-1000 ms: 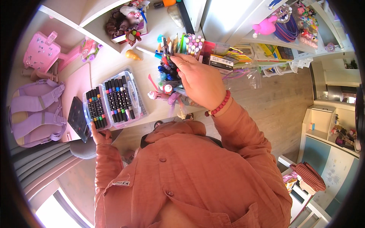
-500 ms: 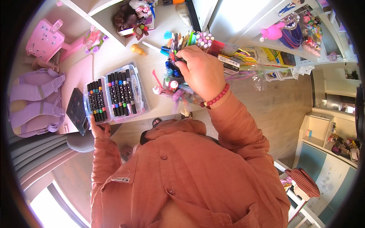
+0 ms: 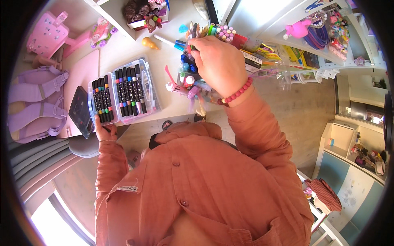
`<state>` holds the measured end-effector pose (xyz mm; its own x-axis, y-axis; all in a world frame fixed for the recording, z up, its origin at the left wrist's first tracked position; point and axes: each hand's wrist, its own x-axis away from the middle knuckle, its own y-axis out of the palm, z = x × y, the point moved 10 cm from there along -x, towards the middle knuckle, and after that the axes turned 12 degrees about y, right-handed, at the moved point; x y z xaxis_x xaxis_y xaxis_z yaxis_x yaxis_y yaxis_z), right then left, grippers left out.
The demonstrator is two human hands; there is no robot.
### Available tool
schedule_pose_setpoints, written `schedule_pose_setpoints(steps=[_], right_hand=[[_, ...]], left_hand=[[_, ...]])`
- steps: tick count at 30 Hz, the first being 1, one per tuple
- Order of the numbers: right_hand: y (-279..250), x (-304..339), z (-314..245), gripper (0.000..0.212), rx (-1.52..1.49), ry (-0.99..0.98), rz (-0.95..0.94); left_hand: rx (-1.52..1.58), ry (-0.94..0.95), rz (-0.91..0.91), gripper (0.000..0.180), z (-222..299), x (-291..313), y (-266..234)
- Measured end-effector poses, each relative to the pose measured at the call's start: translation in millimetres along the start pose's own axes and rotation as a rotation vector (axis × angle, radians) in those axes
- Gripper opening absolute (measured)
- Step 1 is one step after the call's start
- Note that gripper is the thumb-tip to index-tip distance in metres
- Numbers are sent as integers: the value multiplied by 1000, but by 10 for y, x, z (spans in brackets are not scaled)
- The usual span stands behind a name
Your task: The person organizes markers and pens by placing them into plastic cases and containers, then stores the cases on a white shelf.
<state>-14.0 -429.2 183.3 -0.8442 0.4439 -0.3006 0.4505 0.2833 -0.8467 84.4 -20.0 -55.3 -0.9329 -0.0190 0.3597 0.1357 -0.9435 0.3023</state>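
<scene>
On the desk lies an opened clear plastic marker case (image 3: pixel 155 107), its two halves side by side, with rows of black-bodied markers (image 3: pixel 130 92) in each. My left hand (image 3: pixel 106 132) is at the near left corner of the case, index finger along its edge and the other fingers curled. My right hand (image 3: pixel 219 61), wearing a red bead bracelet (image 3: pixel 239 93), reaches over a crowded cluster of pens and pencils (image 3: pixel 186 61). Its fingers are bent and pinched among the upright pens; what lies between the fingertips is hidden.
A dark tablet-like panel (image 3: pixel 81 111) leans left of the case, near a lilac backpack (image 3: pixel 39 102). Behind are a yellow gourd-shaped thing (image 3: pixel 150 43) and a white pen (image 3: pixel 163 39). Boxes and packets (image 3: pixel 252 60) crowd the right side beside a white shelf (image 3: pixel 273 26).
My right hand has shifted slightly farther over the pen cluster, fingers still bent. My left hand stays at the case's corner. The whole view has shifted a little.
</scene>
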Motion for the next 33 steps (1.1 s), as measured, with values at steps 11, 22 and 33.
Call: schedule_pose_setpoints(steps=[11, 22, 33], right_hand=[[-516, 314, 371, 8, -293, 49, 90], [-338, 820, 239, 14, -526, 272, -304], [86, 1050, -726, 17, -555, 64, -510]], left_hand=[[-18, -16, -26, 45, -46, -55, -64], [-66, -17, -31, 52, -92, -69, -58], [272, -6, -165, 31, -4, 37, 149]])
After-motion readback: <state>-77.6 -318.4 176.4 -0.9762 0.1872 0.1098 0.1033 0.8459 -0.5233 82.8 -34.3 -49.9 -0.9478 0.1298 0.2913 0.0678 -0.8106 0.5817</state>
